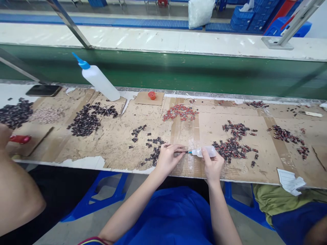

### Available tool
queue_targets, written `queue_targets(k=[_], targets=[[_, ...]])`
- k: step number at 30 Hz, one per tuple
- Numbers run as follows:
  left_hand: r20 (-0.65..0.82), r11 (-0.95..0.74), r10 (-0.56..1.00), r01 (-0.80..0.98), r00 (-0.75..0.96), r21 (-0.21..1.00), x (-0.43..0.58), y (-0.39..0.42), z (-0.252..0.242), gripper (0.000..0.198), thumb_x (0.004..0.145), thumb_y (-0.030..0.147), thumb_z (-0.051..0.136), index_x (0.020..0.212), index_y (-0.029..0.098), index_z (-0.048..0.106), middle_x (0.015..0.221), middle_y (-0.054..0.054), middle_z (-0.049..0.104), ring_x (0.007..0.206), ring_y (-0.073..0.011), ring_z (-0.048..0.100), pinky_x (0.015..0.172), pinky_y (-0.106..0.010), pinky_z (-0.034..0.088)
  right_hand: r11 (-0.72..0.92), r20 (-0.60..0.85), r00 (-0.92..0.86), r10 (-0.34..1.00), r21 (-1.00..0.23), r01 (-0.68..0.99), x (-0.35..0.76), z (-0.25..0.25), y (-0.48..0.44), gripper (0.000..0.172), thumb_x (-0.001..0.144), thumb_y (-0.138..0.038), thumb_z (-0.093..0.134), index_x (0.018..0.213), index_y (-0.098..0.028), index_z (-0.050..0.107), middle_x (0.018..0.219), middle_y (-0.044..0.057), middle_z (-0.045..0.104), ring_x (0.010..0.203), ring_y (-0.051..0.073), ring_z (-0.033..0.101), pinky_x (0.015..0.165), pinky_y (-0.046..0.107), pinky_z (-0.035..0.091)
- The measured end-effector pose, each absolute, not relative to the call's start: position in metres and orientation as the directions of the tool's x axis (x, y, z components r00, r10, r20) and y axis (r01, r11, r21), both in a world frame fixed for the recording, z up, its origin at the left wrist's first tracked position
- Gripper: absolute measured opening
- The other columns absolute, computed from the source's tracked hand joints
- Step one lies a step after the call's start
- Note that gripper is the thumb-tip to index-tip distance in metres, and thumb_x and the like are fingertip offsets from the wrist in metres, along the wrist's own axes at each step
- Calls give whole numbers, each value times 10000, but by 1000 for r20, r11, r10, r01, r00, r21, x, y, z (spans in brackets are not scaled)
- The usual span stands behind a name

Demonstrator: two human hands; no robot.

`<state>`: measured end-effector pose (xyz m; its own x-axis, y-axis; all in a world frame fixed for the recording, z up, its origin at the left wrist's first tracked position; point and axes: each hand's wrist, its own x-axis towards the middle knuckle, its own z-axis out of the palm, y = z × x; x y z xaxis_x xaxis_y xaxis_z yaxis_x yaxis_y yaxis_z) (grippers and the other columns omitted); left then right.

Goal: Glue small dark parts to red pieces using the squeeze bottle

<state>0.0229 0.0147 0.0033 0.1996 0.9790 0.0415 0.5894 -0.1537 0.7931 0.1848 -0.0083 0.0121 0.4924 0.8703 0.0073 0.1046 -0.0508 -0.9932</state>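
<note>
My right hand [214, 166] is closed around a small translucent squeeze bottle [197, 152], held on its side with the narrow tip pointing left. My left hand [167, 158] pinches a small dark part at its fingertips, right at the bottle's tip; its details are too small to make out. Beside and partly behind my left hand lie loose black parts [156, 141]. Right of the bottle spreads a pile of black parts with red pieces in them [232, 148]. Farther back is a heap of small red pieces [180, 112].
A large white bottle with a blue nozzle [100, 81] leans at the back left. A red cup [152, 95] sits on a cardboard square. Black parts [84, 122] are heaped on the left. Other people's arms [17, 190] are close on both sides. A green barrier [178, 71] runs behind.
</note>
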Motion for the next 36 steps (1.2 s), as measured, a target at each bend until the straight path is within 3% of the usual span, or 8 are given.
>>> queue_targets(k=[7,11,15,19,23,26,30,36], targets=[[35,-148,980,596,197,789,23,15,3,122,783,182,685,894,225,659,826,-3,778,927,-224,714,964,-448,348,-74,-33,556,830,-996,52,189,2,-8,274,678,-400,703,605,-147,625,540,-12,592,498,121,519,494,245,421],[28,-147,978,594,205,791,23,14,4,164,788,183,680,945,222,654,863,-11,778,970,-226,702,978,-460,359,20,-39,663,748,-996,-82,192,-3,-7,296,663,-422,727,709,-139,652,628,7,643,513,124,545,484,246,437],[26,-177,963,556,268,812,18,18,12,226,792,195,680,1014,227,650,886,-17,777,979,-233,700,992,-471,392,108,62,649,758,-994,-32,192,-2,-5,349,616,-359,787,849,-161,620,812,43,703,716,185,667,666,317,532],[114,-236,959,508,260,828,-3,41,25,167,827,242,640,986,210,680,922,-35,772,908,-210,714,900,-379,504,132,129,563,817,-991,36,188,-1,-1,443,563,-284,828,824,-216,476,861,41,719,865,224,703,837,405,530],[232,-230,968,705,95,671,-29,86,30,156,837,166,573,909,208,706,974,-49,756,955,-228,684,914,-397,499,70,103,523,846,-994,83,186,-1,2,477,605,-307,811,865,-241,417,976,75,723,992,247,686,934,475,489],[220,-184,973,806,69,563,-40,118,24,140,793,143,611,864,217,708,964,-62,746,982,-270,652,921,-443,477,22,105,540,835,-987,157,185,0,2,513,603,-339,816,935,-233,439,1024,95,708,972,238,685,933,467,492],[193,-205,975,793,113,573,-44,139,14,162,748,78,622,768,221,696,859,-55,744,891,-257,663,867,-400,500,119,262,573,777,-954,275,182,5,-6,597,603,-324,826,1056,-206,455,1089,128,666,1010,236,652,856,405,526],[202,-221,972,756,119,616,-43,126,13,197,780,60,562,870,200,666,850,-53,727,848,-224,666,835,-367,509,302,556,551,622,-820,486,168,9,-34,351,702,-230,771,972,-213,548,900,53,673,789,183,656,640,307,525]])
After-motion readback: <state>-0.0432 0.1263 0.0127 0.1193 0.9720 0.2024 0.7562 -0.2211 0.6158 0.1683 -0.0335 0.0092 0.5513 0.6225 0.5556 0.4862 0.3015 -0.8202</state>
